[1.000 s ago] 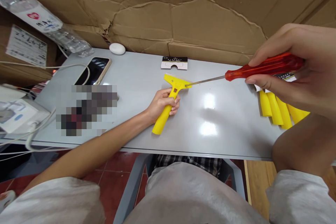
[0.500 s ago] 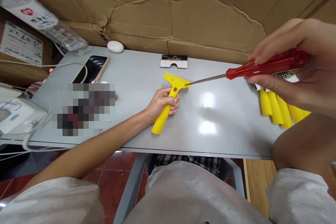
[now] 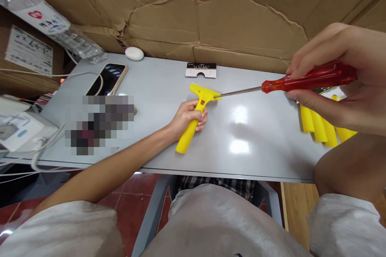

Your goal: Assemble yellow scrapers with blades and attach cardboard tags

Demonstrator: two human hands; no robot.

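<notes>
A yellow plastic scraper point(image 3: 187, 138) is held over the grey table, its wide head pointing away from me. My left hand point(image 3: 190, 116) wraps round its handle just below the head. In my right hand point(image 3: 334, 72) is a screwdriver point(image 3: 277, 85) with a clear red handle, gripped between thumb and fingers. Its long metal shaft slants down to the left, and the tip meets the right side of the scraper's head at a screw spot. Another small screw shows on the head's left side. My right palm hides the end of the screwdriver handle.
Several more yellow scrapers point(image 3: 319, 126) lie at the right, partly behind my right hand. A black-and-white card point(image 3: 200, 70) lies behind the held scraper. A phone point(image 3: 110, 78), a white oval object point(image 3: 134, 53), a plastic bottle point(image 3: 54, 22) and cables are at the left. Cardboard point(image 3: 241, 28) stands along the back.
The view has shifted very slightly. Both hands keep their grip, and the screwdriver tip stays at the same spot on the scraper's head.
</notes>
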